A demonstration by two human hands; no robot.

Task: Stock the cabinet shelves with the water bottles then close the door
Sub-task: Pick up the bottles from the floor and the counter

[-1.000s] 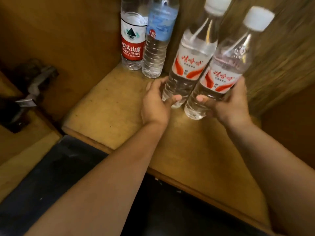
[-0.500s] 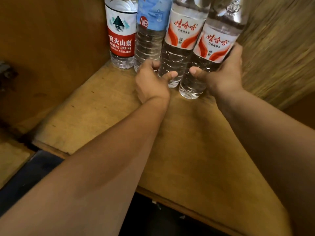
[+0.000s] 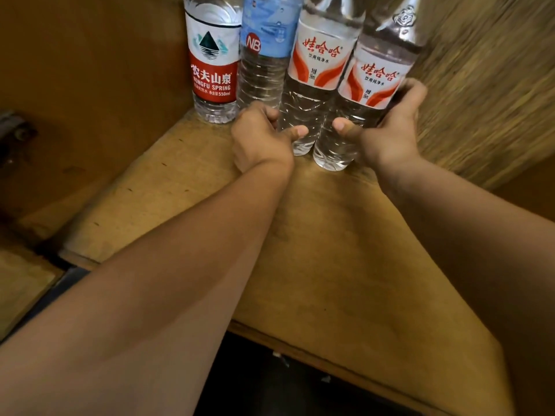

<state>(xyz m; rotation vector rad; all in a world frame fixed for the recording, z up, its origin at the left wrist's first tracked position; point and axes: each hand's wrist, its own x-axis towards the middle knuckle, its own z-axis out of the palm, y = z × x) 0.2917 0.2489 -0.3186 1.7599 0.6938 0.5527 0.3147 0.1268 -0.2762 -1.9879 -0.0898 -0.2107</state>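
A wooden shelf (image 3: 186, 187) runs from the cabinet's inner corner toward the viewer, and everything here is placed against it. At the far left edge, beyond the shelf's left side, a dark metal fitting (image 3: 13, 127) sits on the cabinet's side wall (image 3: 90, 85), too blurred to make out.

Four water bottles stand in a row at the back of the shelf, their caps cut off by the top of the view. Leftmost is the Nongfu bottle (image 3: 213, 70), upright in the back corner, with a red and white label. Just beside it on the right stands the blue bottle (image 3: 264, 55), with a blue label and a red round mark; the two look to be touching.

The left hand (image 3: 261, 139) comes next, fingers and thumb curled round the lower part of the third bottle (image 3: 312, 85), which carries a white and red label and stands close against the blue bottle. Its base rests on the shelf or just above it; I cannot tell which.

The right hand (image 3: 390, 130) grips the fourth bottle (image 3: 366, 94), same label, tilted slightly to the right, its base at the shelf surface, against the third bottle. Right of it is a rough woven wall (image 3: 486, 85).
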